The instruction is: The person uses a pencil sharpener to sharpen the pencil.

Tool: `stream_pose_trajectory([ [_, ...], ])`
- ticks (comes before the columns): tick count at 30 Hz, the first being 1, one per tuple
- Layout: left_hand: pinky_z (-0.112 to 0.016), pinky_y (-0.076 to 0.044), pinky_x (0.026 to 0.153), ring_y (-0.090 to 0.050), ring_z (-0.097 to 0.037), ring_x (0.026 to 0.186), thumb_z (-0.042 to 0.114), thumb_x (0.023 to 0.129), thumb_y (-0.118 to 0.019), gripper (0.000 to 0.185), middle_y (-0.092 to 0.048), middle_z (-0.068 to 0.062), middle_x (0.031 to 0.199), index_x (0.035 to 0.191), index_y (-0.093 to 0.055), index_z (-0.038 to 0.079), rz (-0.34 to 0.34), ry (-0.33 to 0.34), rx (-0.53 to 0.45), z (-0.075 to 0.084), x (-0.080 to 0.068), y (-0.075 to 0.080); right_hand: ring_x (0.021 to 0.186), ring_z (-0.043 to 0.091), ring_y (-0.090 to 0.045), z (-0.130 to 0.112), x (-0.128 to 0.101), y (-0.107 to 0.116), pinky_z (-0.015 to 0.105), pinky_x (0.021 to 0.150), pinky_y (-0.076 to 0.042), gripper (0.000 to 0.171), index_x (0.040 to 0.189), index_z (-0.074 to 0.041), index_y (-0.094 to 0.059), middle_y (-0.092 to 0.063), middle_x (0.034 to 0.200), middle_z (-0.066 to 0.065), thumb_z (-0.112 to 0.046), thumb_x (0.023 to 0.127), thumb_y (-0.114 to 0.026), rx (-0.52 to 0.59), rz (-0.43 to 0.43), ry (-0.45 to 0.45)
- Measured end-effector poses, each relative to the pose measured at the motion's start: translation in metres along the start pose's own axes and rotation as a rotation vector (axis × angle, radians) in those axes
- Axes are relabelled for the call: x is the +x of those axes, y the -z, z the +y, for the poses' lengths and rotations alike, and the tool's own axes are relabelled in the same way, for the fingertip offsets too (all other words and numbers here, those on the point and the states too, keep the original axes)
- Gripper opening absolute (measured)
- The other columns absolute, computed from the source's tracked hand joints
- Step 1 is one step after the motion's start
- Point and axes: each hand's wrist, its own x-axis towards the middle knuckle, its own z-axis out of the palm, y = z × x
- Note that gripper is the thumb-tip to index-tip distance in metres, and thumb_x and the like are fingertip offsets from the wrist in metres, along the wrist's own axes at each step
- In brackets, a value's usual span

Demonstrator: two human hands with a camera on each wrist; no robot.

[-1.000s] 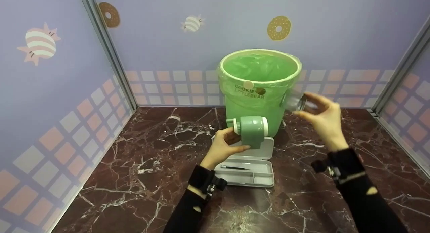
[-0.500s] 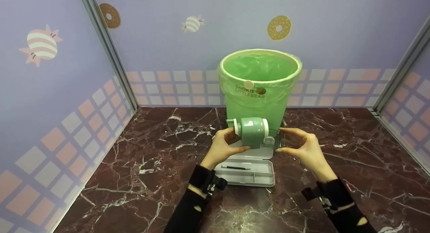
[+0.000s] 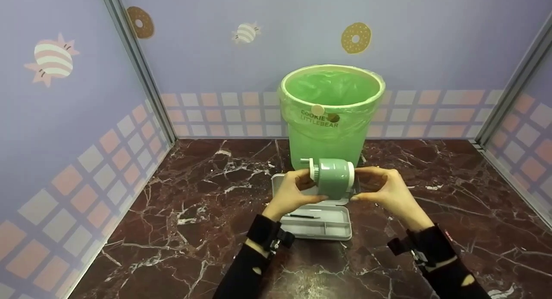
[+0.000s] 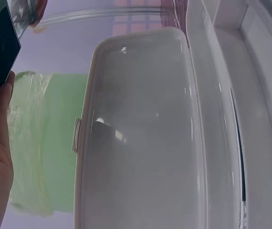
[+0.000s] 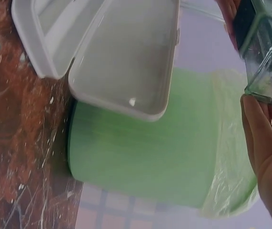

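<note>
My left hand (image 3: 293, 193) grips a green and white hand-crank pencil sharpener (image 3: 333, 178) in midair, its crank pointing left. At the sharpener's right end, my right hand (image 3: 386, 189) pinches the clear shavings drawer (image 5: 266, 78) between thumb and fingers. In the right wrist view the drawer lines up with the green body, partly inside it. Below both hands lies an open light-grey pencil case (image 3: 317, 237), lid tipped back. One dark pencil (image 3: 303, 216) rests in its long compartment. The sharpener hides part of the lid.
A green trash bin (image 3: 325, 139) with a clear liner stands right behind the pencil case, close to the back wall. Patterned panels (image 3: 241, 66) enclose the dark red marble tabletop (image 3: 207, 247) at the left, back and right.
My right hand has come down and left from beside the bin, bringing the clear drawer to the sharpener and into its end. The sharpener has shifted slightly right and down.
</note>
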Motion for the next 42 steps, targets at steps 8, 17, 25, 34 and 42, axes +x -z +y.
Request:
stream_pose_trajectory([
  [8, -0.029, -0.052, 0.100, -0.068, -0.028, 0.113, -0.001, 0.073, -0.082, 0.057, -0.066, -0.022, 0.124, 0.125, -0.061, -0.005, -0.021, -0.020, 0.022, -0.005, 0.001, -0.014, 0.098, 0.014, -0.071, -0.003, -0.001, -0.006, 0.027, 0.087, -0.058, 0.066, 0.124, 0.004, -0.063, -0.069, 0.118, 0.021, -0.003, 0.064, -0.089, -0.020, -0.020, -0.024],
  [17, -0.030, -0.053, 0.098, -0.069, -0.031, 0.111, -0.004, 0.073, -0.081, 0.056, -0.067, -0.024, 0.122, 0.124, -0.061, -0.007, -0.021, -0.026, 0.000, -0.007, 0.002, -0.018, 0.100, 0.008, -0.070, -0.002, -0.002, -0.008, 0.025, 0.090, -0.056, 0.070, 0.132, 0.009, -0.053, -0.064, 0.123, 0.027, 0.002, 0.070, -0.083, 0.053, -0.067, -0.020],
  [25, -0.029, -0.052, 0.099, -0.068, -0.028, 0.112, -0.003, 0.074, -0.081, 0.055, -0.066, -0.023, 0.123, 0.125, -0.061, -0.006, -0.025, -0.036, 0.005, -0.007, 0.003, -0.019, 0.116, 0.010, -0.060, -0.021, -0.001, -0.001, 0.021, 0.097, -0.050, 0.096, 0.147, -0.010, -0.041, -0.053, 0.140, 0.014, -0.002, 0.064, -0.088, 0.006, -0.098, 0.113],
  [34, -0.026, -0.050, 0.102, -0.065, -0.020, 0.118, 0.003, 0.074, -0.083, 0.060, -0.066, -0.017, 0.128, 0.130, -0.061, -0.001, -0.073, -0.054, 0.077, -0.009, 0.001, -0.024, 0.104, 0.020, -0.062, -0.036, -0.005, -0.007, 0.037, 0.087, -0.053, 0.071, 0.130, -0.011, -0.061, -0.066, 0.124, 0.005, -0.010, 0.065, -0.091, -0.386, -0.019, 0.254],
  [42, -0.041, -0.034, 0.117, -0.043, -0.023, 0.142, 0.037, 0.076, -0.083, 0.084, -0.045, -0.011, 0.152, 0.145, -0.047, 0.006, -0.098, -0.038, 0.541, 0.007, -0.013, -0.021, 0.103, 0.021, -0.063, -0.026, -0.018, 0.008, 0.037, 0.086, -0.053, 0.069, 0.128, -0.011, -0.062, -0.067, 0.122, 0.006, -0.007, 0.065, -0.090, -0.447, 0.035, 0.231],
])
